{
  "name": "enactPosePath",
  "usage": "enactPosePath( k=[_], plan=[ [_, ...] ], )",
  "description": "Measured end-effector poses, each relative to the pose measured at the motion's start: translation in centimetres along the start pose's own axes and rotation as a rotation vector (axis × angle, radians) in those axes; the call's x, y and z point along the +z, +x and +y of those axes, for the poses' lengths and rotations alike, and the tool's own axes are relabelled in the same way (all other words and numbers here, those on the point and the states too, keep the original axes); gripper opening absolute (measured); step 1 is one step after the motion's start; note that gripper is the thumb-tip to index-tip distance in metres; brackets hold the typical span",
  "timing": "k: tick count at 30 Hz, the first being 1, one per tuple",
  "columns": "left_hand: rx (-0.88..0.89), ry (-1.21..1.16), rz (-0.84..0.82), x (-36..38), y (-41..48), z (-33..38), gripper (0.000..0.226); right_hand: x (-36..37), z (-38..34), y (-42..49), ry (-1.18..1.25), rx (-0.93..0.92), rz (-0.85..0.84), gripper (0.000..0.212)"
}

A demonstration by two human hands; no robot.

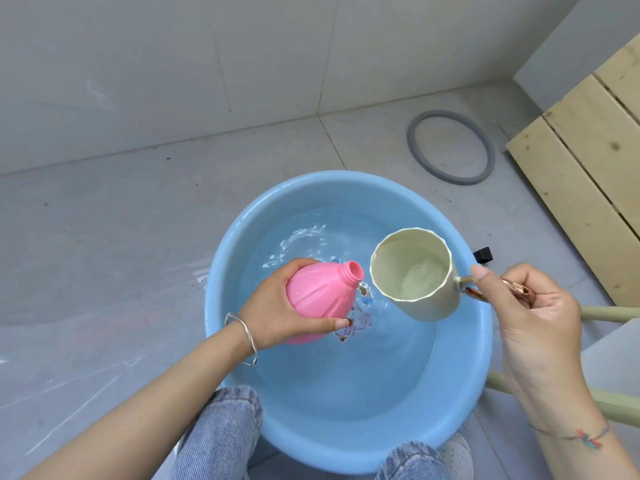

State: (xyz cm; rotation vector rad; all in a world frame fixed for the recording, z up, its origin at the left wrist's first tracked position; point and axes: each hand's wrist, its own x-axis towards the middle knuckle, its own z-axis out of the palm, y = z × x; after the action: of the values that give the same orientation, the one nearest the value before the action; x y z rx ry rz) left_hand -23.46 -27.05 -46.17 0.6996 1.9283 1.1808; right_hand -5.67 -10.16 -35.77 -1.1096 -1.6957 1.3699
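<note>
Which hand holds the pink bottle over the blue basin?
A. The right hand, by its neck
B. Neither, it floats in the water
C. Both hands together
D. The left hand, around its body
D: the left hand wraps around the body of the pink bottle, while the right hand holds the cream cup by its handle, above the blue basin.
</note>
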Motion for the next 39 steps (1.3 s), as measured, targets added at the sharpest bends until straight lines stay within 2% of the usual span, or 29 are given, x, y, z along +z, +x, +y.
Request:
enactPosePath(
  k=[17, 39],
  plan=[
    [-0.002, 0.001, -0.013, 0.0, -0.1, 0.1, 0.085, 0.6, -2.4, -0.7, -0.238, -0.150, -0.009, 0.034],
    [0.010, 0.039, -0.002, -0.1, 0.0, 0.2, 0.087, 0.8, -4.3, -1.0, -0.384, -0.347, 0.001, 0.035]
  ],
)
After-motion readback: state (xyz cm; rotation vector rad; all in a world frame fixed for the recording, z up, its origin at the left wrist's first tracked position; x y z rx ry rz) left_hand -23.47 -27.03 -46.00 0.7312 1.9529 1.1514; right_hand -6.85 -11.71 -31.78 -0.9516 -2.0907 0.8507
